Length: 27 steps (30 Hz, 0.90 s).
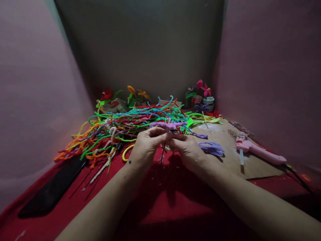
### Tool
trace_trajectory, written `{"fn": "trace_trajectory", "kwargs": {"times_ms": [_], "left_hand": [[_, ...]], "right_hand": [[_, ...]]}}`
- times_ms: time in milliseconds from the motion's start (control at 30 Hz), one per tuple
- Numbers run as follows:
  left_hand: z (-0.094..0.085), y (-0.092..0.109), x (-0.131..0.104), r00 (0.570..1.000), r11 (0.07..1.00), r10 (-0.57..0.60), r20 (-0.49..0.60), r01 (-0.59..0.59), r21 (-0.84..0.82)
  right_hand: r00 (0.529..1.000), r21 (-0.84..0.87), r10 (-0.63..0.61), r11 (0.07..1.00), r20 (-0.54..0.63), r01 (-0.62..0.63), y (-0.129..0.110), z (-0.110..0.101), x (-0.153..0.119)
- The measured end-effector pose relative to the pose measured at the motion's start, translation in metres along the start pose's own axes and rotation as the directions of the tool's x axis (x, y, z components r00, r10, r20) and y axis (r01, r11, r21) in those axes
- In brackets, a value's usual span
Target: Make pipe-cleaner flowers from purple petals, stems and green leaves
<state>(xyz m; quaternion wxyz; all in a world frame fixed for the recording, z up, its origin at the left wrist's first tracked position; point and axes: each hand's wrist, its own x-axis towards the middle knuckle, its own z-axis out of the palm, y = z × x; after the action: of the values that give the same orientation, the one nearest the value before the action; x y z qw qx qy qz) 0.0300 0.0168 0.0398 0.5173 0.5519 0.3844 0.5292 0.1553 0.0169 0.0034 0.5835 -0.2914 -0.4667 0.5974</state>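
Note:
A pinkish-purple pipe-cleaner flower [170,125] with a thin dark stem is held up in the middle of the view. My left hand [147,144] pinches it just below the petals. Close beside it, my right hand [187,149] has its fingertips closed at the flower's base from the other side. The stem points down between the two hands. Behind them spreads a large heap of colourful pipe cleaners [125,122]. A bundle of lavender pipe-cleaner pieces [212,148] lies just right of my right hand.
A pink glue gun [260,152] rests on a cardboard sheet [229,164] at right, its cord running right. A black flat object [52,187] and thin dark wires [94,182] lie at left on the red cloth [160,207]. Finished flowers [206,90] stand at the back. Yellow scissor-like handle [124,154].

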Motion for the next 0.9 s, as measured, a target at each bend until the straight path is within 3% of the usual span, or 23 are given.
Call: {"fn": "trace_trajectory", "kwargs": {"times_ms": [100, 233, 333, 500, 633, 800, 900], "left_hand": [[0.001, 0.000, 0.000, 0.999, 0.999, -0.037, 0.006, 0.038, -0.036], [-0.001, 0.003, 0.001, 0.999, 0.998, -0.043, 0.002, 0.043, 0.035], [-0.003, 0.007, 0.001, 0.993, 0.997, -0.073, 0.095, 0.072, 0.014], [-0.005, 0.010, 0.005, 0.949, 0.961, -0.221, 0.223, 0.252, -0.117], [-0.007, 0.008, 0.010, 0.935, 0.942, -0.217, 0.280, 0.276, -0.190], [-0.011, 0.002, 0.011, 0.939, 0.951, -0.186, 0.289, 0.246, -0.187], [-0.010, 0.001, 0.009, 0.937, 0.915, -0.255, 0.239, 0.314, -0.253]], "right_hand": [[0.999, -0.035, 0.009, 0.999, 0.043, -0.007, -0.001, 0.002, -0.003], [0.997, -0.026, 0.033, 0.999, 0.070, -0.032, -0.003, 0.005, -0.005], [0.994, 0.003, 0.064, 0.998, 0.093, -0.065, -0.002, 0.006, -0.005], [0.992, 0.048, 0.089, 0.994, 0.084, -0.093, 0.003, 0.005, -0.004], [0.990, 0.091, 0.106, 0.989, 0.090, -0.114, 0.004, 0.003, -0.002], [0.993, 0.085, 0.085, 0.992, 0.085, -0.093, 0.004, 0.002, 0.000], [0.989, 0.034, 0.127, 0.991, 0.075, -0.129, 0.004, 0.003, 0.000]]}}
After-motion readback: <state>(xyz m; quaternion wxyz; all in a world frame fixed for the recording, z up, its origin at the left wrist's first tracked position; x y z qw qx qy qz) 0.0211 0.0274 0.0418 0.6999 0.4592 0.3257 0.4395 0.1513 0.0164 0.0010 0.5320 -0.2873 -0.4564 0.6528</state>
